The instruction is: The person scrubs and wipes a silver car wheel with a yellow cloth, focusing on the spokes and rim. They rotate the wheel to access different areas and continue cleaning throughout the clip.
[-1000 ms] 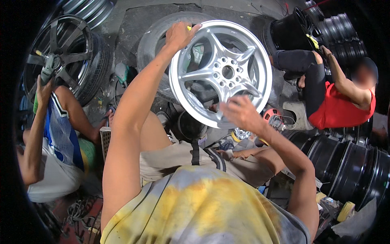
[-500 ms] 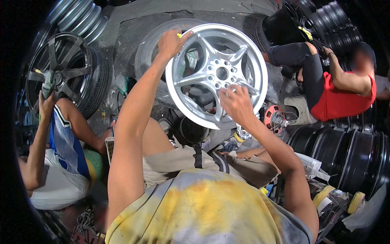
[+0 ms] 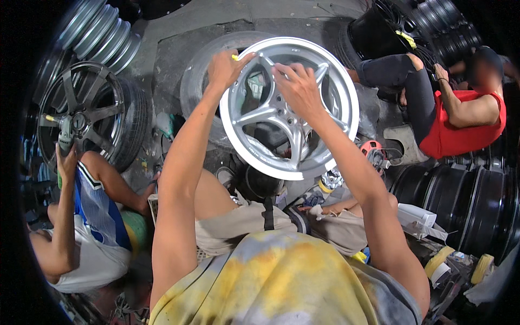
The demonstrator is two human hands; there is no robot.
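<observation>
The left hand (image 3: 225,67) grips the far-left rim of the silver alloy wheel (image 3: 288,108) while the right hand (image 3: 298,86) presses spread fingers on its spokes.

A single fisheye head view looks steeply down, close over the person's chest and raised forearms; the silver wheel rim (image 3: 288,105) fills twelve o'clock.

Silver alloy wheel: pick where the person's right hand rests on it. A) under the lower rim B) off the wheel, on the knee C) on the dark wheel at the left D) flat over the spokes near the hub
D: the right hand lies spread over the spokes by the hub of the silver alloy wheel, while the left hand grips the upper rim.
</observation>
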